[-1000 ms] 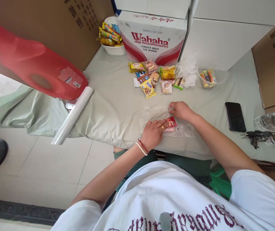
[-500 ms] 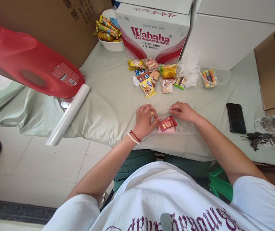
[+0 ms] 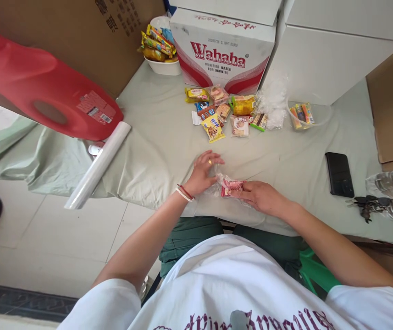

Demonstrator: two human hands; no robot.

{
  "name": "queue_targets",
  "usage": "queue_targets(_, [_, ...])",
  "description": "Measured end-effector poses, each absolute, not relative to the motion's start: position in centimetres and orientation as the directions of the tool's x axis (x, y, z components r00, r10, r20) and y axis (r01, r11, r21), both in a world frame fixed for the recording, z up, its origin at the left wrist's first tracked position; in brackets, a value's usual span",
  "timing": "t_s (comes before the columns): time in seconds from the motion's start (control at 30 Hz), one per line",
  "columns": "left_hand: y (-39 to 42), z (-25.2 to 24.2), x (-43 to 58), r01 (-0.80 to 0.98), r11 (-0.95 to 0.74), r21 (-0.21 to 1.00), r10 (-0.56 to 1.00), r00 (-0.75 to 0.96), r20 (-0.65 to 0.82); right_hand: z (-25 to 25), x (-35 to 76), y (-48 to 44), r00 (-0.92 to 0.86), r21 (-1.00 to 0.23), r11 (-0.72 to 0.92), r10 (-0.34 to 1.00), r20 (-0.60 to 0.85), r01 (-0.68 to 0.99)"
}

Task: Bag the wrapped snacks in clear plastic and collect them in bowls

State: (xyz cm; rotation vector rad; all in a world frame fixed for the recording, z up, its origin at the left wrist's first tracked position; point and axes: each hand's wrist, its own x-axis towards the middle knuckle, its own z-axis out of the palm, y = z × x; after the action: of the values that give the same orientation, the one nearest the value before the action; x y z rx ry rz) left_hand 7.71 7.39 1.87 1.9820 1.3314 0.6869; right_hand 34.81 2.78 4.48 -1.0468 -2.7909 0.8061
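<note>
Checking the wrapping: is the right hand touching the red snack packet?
Touching. The head view shows the right hand with its fingertips on the red snack packet.

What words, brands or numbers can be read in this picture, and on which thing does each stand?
"Wahaha": white carton.
"PURIFIED WATER FOR DRINKING": same carton.
Too small or blurred: held red packet, snack packets, red jug label, brown carton print, shirt print.

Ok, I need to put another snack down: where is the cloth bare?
Bare cloth lies between the film roll and the left hand, and between the right hand and the phone. It is crowded by the Wahaha box, where snack packets lie.
</note>
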Motion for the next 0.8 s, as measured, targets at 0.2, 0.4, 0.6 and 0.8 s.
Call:
queue_targets(0.2, [5.3, 4.4, 3.8, 0.459, -0.357, 0.814, 0.810, 0.586, 0.025, 3.4, 34.8, 2.0, -0.709, -0.611, 0.512, 0.696, -0.117, 0.603])
queue_targets(0.4, [1.7, 2.6, 6.0, 0.835, -0.141, 0.531, 0.985, 0.175, -0.013, 3.0, 35.0, 1.0, -0.695, -0.631, 0.521, 0.718, -0.040, 0.575])
queue_targets(0.6, [0.0, 2.4, 6.8, 0.858, -0.027, 0.512, 0.999, 0.004, 0.046, 2.3, 35.6, 0.1, -0.718, -0.471, 0.627, 0.696, -0.019, 0.621])
queue_targets(0.8, [-0.1, 5.6, 9.2, 0.568, 0.005, 0.823, 0.999, 0.027, -0.025, 1.7, 34.6, 0.8, -0.713, -0.481, 0.610, 0.699, -0.048, 0.630])
